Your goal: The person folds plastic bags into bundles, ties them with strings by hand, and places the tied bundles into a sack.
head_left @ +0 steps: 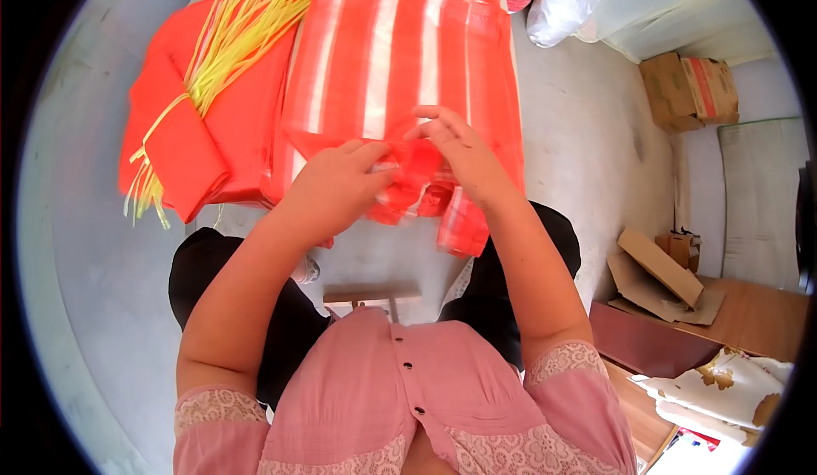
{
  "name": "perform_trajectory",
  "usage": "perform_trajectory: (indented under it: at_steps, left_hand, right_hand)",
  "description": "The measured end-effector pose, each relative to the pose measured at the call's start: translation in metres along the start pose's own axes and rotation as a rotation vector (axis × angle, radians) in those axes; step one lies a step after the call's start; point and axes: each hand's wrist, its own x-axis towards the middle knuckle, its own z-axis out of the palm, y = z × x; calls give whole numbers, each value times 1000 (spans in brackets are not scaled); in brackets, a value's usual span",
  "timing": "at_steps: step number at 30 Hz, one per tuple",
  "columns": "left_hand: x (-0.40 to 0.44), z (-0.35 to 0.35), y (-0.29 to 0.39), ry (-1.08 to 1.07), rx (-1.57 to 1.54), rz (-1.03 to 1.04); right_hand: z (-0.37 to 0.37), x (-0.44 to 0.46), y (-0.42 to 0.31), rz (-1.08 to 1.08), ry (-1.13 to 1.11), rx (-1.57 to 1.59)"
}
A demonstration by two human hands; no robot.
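Pinches red plastic (pixel 417 168) with left hand (pixel 345 184); seems, through blur, to touch it with half-open right hand (pixel 462 153). Has striped stack (pixel 413 49) beyond both hands, yellow strips (pixel 247 32) beyond left.

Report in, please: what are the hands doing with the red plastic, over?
Left hand and right hand at the bunched red plastic, exact grip unclear. Blurred, at near edge of the striped stack. Yellow strips off left, clear of both hands.
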Motion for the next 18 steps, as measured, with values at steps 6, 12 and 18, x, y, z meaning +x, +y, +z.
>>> perform_trajectory:
  at_steps: [6, 12, 18]
  left_hand:
    - [-1, -3, 2, 8, -4, -20]
    - [-5, -5, 6, 14, -45, -105]
    - [-6, -9, 11, 47, -55, -126]
  right_hand:
    - [-5, 9, 16, -15, -42, 27]
    - [7, 7, 14, -128, 64, -419]
    - [12, 7, 14, -382, 84, -679]
